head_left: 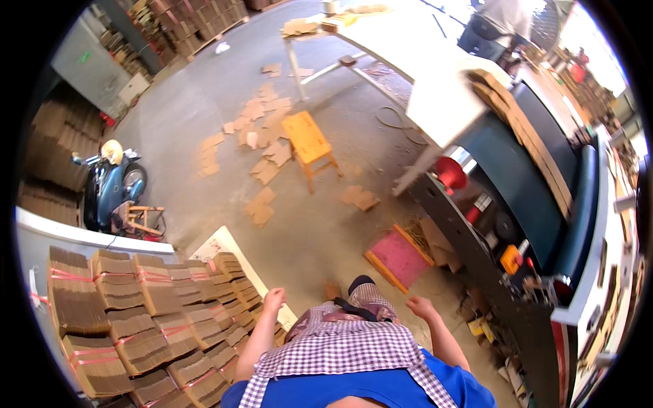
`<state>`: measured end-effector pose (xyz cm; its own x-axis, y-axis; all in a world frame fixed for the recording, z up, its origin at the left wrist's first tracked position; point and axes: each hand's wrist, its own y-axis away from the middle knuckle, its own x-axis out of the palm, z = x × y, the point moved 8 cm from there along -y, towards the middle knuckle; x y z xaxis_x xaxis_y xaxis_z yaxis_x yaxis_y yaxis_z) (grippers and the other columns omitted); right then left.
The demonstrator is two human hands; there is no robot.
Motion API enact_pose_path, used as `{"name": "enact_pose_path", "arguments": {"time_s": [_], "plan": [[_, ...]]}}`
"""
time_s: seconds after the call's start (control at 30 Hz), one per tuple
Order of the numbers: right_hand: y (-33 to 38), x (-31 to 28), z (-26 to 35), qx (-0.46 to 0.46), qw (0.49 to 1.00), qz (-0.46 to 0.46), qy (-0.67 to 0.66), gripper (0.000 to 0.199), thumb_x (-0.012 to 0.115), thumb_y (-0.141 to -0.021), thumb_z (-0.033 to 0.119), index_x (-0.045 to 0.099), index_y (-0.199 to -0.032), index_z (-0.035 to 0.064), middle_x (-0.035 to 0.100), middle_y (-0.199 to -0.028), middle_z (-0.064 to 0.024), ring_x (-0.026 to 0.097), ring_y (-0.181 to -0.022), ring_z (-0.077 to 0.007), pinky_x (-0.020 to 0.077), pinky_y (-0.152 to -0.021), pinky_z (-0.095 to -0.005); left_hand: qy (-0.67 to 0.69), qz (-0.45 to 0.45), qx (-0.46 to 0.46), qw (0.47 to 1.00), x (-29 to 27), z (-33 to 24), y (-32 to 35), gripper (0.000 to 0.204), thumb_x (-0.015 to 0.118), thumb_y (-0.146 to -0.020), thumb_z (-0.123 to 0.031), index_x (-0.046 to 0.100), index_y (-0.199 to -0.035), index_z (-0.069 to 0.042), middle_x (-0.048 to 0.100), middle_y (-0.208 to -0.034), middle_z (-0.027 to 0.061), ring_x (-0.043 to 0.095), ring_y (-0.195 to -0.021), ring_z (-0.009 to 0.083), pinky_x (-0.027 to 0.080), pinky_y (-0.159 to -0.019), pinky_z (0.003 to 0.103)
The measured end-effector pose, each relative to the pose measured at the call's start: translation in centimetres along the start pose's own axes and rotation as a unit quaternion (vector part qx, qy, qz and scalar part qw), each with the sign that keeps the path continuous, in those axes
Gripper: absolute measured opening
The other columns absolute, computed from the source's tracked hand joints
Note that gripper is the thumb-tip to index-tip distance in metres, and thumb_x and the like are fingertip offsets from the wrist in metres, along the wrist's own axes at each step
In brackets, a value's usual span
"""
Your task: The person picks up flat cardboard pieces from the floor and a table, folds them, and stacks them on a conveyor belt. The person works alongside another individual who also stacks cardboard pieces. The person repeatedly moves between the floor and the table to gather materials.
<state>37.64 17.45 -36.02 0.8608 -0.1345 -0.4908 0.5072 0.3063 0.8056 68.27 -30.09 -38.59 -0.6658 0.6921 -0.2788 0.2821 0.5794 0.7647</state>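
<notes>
My left hand (275, 299) hangs at waist height, its fingers curled in and nothing showing in them. It is nearest to the bundled cardboard stacks (160, 289) on my left, which are tied with pink string; I cannot tell if it touches them. On the other side, my right hand (423, 308) is held out from my hip, loosely closed with nothing visible inside. Beyond it a low stool with a pink top (400, 260) stands on the floor. A checked apron (340, 350) covers my front, and one dark shoe (361, 283) shows ahead of me.
A yellow wooden stool (306, 138) stands ahead among cardboard scraps (262, 115). At right runs a machine with a dark belt (513, 177), cardboard strips (527, 129) lying across it. A white table (381, 41) adjoins it; another person (500, 27) is behind. A scooter (112, 187) is parked left.
</notes>
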Motion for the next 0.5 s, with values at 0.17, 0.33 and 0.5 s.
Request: {"name": "enact_pose_path", "arguments": {"time_s": [0.17, 0.33, 0.5], "plan": [[-4.8, -0.1, 2.6, 0.016, 0.996, 0.047, -0.069, 0.05, 0.063, -0.087, 0.051, 0.071, -0.111, 0.0093, 0.072, -0.105, -0.015, 0.067, -0.103, -0.0296, 0.0504, -0.091, -0.0396, -0.041, 0.065, 0.011, 0.997, 1.6, -10.4, -7.1, 0.027, 0.059, -0.096, -0.029, 0.065, -0.114, -0.009, 0.066, -0.093, 0.0025, 0.063, -0.078, 0.012, 0.05, -0.065, 0.027], [-14.0, -9.3, 12.8, -0.054, 0.995, -0.011, -0.083, 0.046, 0.063, -0.089, 0.045, 0.07, -0.112, 0.006, 0.071, -0.107, -0.0156, 0.067, -0.105, -0.0283, 0.0503, -0.091, -0.0381, -0.003, 0.019, 0.036, 0.999, 0.1, -14.9, -12.9, 0.022, 0.06, -0.095, -0.03, 0.067, -0.106, -0.012, 0.064, -0.085, -0.0009, 0.06, -0.071, 0.0104, 0.046, -0.057, 0.025], [-18.8, -20.0, 26.6, -0.128, 0.983, -0.064, -0.118, 0.042, 0.065, -0.092, 0.034, 0.065, -0.119, 0.0023, 0.071, -0.109, -0.0145, 0.066, -0.103, -0.0212, 0.05, -0.09, -0.0323, 0.001, 0.008, -0.113, 0.994, -0.6, -14.8, -13.8, 0.018, 0.058, -0.094, -0.027, 0.066, -0.101, -0.012, 0.064, -0.082, -0.0005, 0.062, -0.07, 0.0117, 0.047, -0.054, 0.026]]}}
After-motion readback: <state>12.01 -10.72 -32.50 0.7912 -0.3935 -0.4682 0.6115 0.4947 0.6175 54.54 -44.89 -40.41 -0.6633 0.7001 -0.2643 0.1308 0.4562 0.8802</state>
